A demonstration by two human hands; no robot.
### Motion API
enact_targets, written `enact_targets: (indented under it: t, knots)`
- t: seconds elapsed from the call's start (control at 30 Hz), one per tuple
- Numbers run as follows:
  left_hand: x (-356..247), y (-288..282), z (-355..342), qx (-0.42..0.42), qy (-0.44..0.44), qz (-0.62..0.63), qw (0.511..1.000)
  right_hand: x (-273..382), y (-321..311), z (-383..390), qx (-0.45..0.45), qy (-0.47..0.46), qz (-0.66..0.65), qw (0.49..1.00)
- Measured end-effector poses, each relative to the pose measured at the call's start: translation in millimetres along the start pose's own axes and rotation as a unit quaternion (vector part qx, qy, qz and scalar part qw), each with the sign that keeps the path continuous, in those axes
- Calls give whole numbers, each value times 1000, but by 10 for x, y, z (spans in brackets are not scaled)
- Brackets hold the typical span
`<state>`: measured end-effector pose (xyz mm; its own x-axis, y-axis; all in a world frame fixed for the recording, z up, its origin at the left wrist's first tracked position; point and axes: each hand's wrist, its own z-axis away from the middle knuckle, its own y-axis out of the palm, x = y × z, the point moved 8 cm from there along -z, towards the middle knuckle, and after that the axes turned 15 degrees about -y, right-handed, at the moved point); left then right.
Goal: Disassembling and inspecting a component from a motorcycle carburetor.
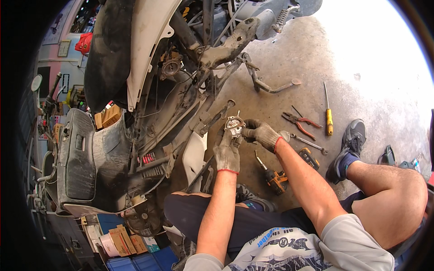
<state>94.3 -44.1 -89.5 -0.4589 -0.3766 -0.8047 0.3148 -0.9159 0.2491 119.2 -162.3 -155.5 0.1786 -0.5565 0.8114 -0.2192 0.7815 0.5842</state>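
Both my hands wear grey knit work gloves with red cuffs. My left hand (pixel 227 152) is closed around a small metal housing (pixel 234 126), silvery, with a rounded recessed face turned up and a short thin stem at its far end. From the right, my right hand (pixel 261 134) pinches the same part's edge; its fingertips are partly hidden. The part is held above the floor, beside the stripped frame of a scooter (pixel 181 117).
On the concrete floor to the right lie pliers with red handles (pixel 302 123), a yellow-handled screwdriver (pixel 329 121) and a wrench (pixel 311 143). A cordless drill (pixel 273 177) lies near my right forearm. A kickstand (pixel 273 86) juts out from the scooter. Cardboard boxes (pixel 121 241) stand at lower left.
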Motion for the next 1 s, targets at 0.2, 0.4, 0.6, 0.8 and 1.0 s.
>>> enact_targets:
  t: [0.2, 0.4, 0.6, 0.8, 1.0]
  knots:
    - [-79, 206, 114, 33, 45, -36, 998, 73, -68, -14, -9, -43, 67, 997]
    - [-132, 231, 132, 95, 83, -41, 991, 329, -5, 33, -4, -62, 100, 993]
    - [-149, 237, 148, 102, 103, -42, 989, 342, 14, 29, -2, -70, 48, 996]
    - [-145, 225, 130, 99, 113, -67, 986, 254, 9, -26, -1, -96, 20, 995]
    - [-149, 200, 116, 71, 103, -65, 990, 105, -50, -45, -2, -80, 67, 995]
